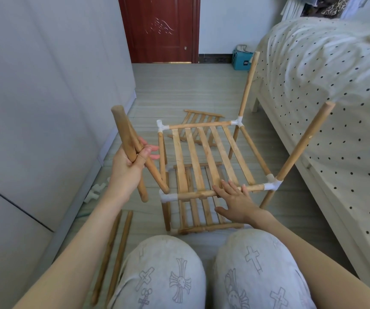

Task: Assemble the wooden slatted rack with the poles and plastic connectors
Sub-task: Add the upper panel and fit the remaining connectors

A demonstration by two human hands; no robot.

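Two shelves are joined in the rack [210, 157]; two poles [132, 148] are gripped by the left hand [127, 166], the right hand [235, 199] is laid flat, fingers spread, and two uprights remain unfitted.

a dark red door [158, 30] stands shut at the far end of the pale striped floor [179, 90]. a bed [326, 85] with a polka-dot cover runs along the right side. a teal box [242, 60] sits on the floor by the far wall, just beside the bed's corner. grey cabinet panels [34, 97] fill the left side.
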